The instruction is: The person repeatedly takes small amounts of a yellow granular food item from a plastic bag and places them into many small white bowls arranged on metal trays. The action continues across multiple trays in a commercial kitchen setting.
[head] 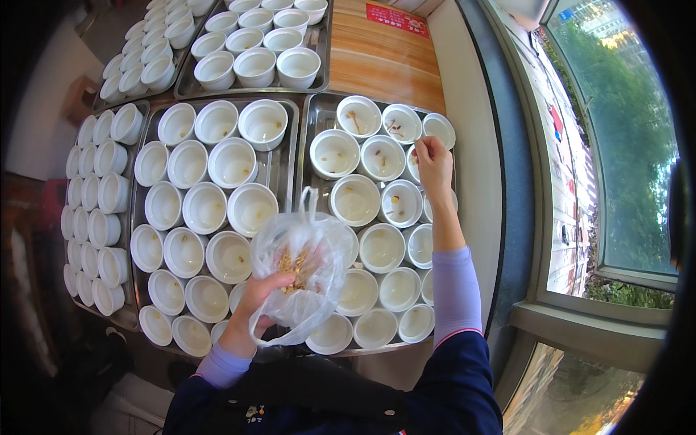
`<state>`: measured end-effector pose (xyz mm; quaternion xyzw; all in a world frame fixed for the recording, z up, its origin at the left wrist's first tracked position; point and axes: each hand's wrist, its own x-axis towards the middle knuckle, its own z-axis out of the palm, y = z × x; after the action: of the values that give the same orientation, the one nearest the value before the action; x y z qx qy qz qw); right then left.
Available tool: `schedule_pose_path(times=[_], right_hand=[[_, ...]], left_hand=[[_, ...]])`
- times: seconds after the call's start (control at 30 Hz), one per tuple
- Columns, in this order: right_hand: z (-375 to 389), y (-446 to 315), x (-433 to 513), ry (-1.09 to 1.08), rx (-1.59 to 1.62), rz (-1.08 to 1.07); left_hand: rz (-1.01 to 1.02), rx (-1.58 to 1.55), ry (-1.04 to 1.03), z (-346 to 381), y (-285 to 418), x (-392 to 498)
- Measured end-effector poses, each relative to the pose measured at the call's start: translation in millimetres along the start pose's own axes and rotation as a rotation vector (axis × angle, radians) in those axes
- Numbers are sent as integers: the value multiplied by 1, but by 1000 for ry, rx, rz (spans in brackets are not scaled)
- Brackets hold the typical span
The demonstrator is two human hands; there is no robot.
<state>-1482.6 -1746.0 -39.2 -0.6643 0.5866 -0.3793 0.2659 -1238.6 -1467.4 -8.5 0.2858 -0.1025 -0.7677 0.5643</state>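
My left hand [266, 296] grips a clear plastic bag [321, 255], its thumb reaching into the open mouth. Inside the bag lie dried, tan-brown pieces [293, 272] that look like sliced herb or root. My right hand [435, 155] is over the right-hand tray, fingertips pinched together above a white cup [411, 166]. Whether a small piece is between those fingertips is hidden. Near it, one white cup [402, 124] holds reddish-brown bits, and another cup [359, 117] has a thin tan twig. A cup [401, 204] lower down contains red and yellow bits.
Metal trays [280, 174] packed with white cups stand side by side. More cups fill a tray [322, 81] at the back and trays at the left [142, 117]. Behind is a wood-grain tabletop [380, 60] with a red printed sign [397, 20]. A window ledge [473, 179] borders the right.
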Motion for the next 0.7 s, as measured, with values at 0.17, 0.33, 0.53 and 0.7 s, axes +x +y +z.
schedule_pose_path(times=[0.17,0.33,0.53,0.7], right_hand=[[12,34,35,44,-226,-66],[15,24,46,49,-357,-85],[9,-72,-52,-332,127,-348],[15,-123,-140,-778,-46,-751]], left_hand=[[224,221,-120,6,-2,-10],[156,75,-70,4,-4,-7],[-24,-104,51,-1,-10,10],[-101,101,190,-2,-17,12]])
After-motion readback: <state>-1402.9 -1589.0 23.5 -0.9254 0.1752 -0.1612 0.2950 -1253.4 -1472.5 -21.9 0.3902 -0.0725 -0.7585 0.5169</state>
